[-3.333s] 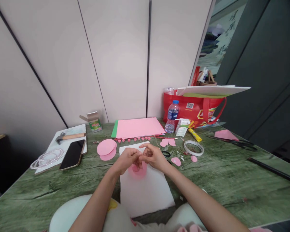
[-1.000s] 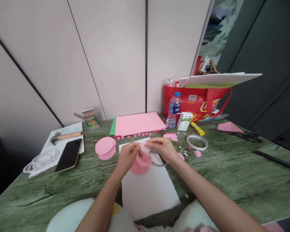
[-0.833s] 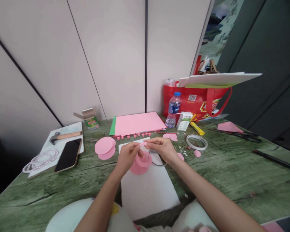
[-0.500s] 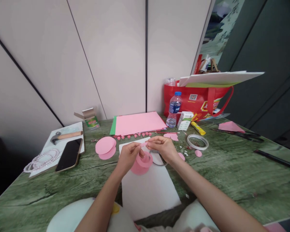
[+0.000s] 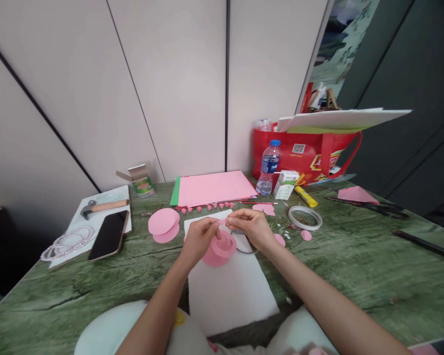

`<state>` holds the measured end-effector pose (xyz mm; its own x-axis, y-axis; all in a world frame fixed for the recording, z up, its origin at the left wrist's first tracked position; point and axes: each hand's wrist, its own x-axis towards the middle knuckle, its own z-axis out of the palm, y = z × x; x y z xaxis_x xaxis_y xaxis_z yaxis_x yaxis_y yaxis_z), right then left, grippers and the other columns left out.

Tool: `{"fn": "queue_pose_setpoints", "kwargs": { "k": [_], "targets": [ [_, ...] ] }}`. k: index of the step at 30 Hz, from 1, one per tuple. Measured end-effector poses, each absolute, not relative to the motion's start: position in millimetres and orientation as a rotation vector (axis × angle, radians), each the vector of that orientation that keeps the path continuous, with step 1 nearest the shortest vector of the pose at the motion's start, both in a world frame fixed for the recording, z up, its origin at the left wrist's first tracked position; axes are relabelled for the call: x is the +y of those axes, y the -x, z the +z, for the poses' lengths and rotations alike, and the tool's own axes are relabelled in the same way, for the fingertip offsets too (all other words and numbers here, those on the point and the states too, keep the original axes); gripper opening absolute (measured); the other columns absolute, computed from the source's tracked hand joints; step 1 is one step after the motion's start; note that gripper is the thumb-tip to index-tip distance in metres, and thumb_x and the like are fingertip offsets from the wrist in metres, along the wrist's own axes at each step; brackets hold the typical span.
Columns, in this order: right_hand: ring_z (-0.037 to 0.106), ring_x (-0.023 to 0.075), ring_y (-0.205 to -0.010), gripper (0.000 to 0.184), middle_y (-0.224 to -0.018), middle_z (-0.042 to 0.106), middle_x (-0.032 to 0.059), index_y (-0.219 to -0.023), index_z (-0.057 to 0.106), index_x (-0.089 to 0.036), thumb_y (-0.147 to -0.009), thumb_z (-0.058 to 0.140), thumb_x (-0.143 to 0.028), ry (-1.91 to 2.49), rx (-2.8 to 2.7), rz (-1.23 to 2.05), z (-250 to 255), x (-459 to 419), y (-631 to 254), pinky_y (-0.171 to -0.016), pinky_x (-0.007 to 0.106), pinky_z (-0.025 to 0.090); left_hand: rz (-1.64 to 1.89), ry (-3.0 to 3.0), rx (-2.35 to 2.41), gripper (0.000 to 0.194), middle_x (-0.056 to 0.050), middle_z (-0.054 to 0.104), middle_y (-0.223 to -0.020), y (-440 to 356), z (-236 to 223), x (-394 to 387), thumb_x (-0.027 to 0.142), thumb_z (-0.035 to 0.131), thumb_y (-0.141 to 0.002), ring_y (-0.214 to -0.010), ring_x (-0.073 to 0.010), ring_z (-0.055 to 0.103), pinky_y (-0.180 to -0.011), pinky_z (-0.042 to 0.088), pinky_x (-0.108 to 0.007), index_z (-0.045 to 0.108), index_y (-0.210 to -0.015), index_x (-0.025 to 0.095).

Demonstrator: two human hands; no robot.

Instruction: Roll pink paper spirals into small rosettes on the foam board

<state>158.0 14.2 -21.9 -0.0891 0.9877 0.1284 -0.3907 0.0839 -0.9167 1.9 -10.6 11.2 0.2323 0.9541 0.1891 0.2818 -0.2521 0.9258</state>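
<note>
My left hand and right hand pinch the curled pink paper strip between them, fingertips closed on its end. Its loops hang just below my fingers, above the white sheet on the bench.

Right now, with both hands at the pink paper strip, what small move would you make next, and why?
I'd probably hold the left hand steady and roll the right hand's fingertips slightly inward, curling the strip: both hands pinch it, the stretch between them looks nearly straight, and the pink paper below already curves into loops.
</note>
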Motion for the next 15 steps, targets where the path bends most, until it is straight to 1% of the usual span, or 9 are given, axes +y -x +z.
{"fn": "queue_pose_setpoints", "kwargs": {
  "k": [3, 6, 8, 11, 15],
  "targets": [
    [0.065, 0.0144, -0.060, 0.020, -0.064, 0.069, 0.0017, -0.067, 0.069, -0.017, -0.051, 0.078, -0.025, 0.778, -1.023, 1.399, -22.1, 15.7, -158.2, -0.066, 0.028, 0.054, 1.054, -1.688, 1.160, 0.021, 0.000, 0.058, -0.055, -1.5, 9.6, -9.8, 0.031, 0.049, -0.078, -0.053, -0.0112, 0.051, -0.053, 0.037, -0.021, 0.062, -0.071, 0.015],
    [0.066, 0.0156, -0.065, 0.023, -0.069, 0.071, 0.0028, -0.072, 0.069, -0.017, -0.052, 0.077, -0.027, 0.769, -1.029, 1.443, -21.9, 16.1, -158.6, -0.070, 0.029, 0.053, 1.062, -1.666, 1.197, 0.023, 0.000, 0.060, -0.056, -1.4, 8.5, -9.1, 0.033, 0.049, -0.078, -0.049, -0.0104, 0.049, -0.049, 0.035, -0.021, 0.060, -0.067, 0.016],
    [0.066, 0.0155, -0.066, 0.025, -0.072, 0.071, 0.0038, -0.074, 0.070, -0.017, -0.053, 0.077, -0.027, 0.766, -1.052, 1.454, -21.9, 15.9, -159.1, -0.070, 0.028, 0.053, 1.076, -1.653, 1.212, 0.023, 0.000, 0.060, -0.056, -1.5, 7.9, -8.9, 0.032, 0.049, -0.077, -0.048, -0.0102, 0.049, -0.047, 0.035, -0.020, 0.061, -0.066, 0.016],
    [0.066, 0.0146, -0.065, 0.027, -0.072, 0.071, 0.0041, -0.075, 0.069, -0.016, -0.052, 0.077, -0.028, 0.762, -1.054, 1.460, -21.9, 15.5, -160.1, -0.068, 0.028, 0.052, 1.090, -1.650, 1.199, 0.021, 0.000, 0.060, -0.056, -1.6, 7.1, -8.4, 0.031, 0.050, -0.076, -0.052, -0.0112, 0.051, -0.050, 0.037, -0.021, 0.061, -0.069, 0.016],
    [0.065, 0.0136, -0.061, 0.026, -0.066, 0.070, 0.0021, -0.072, 0.068, -0.017, -0.050, 0.078, -0.027, 0.790, -1.022, 1.440, -20.3, 14.9, -161.1, -0.067, 0.028, 0.052, 1.081, -1.660, 1.187, 0.021, -0.001, 0.060, -0.056, -2.0, 5.6, -7.5, 0.030, 0.050, -0.077, -0.054, -0.0114, 0.052, -0.053, 0.039, -0.021, 0.061, -0.067, 0.015]
  ]
}}
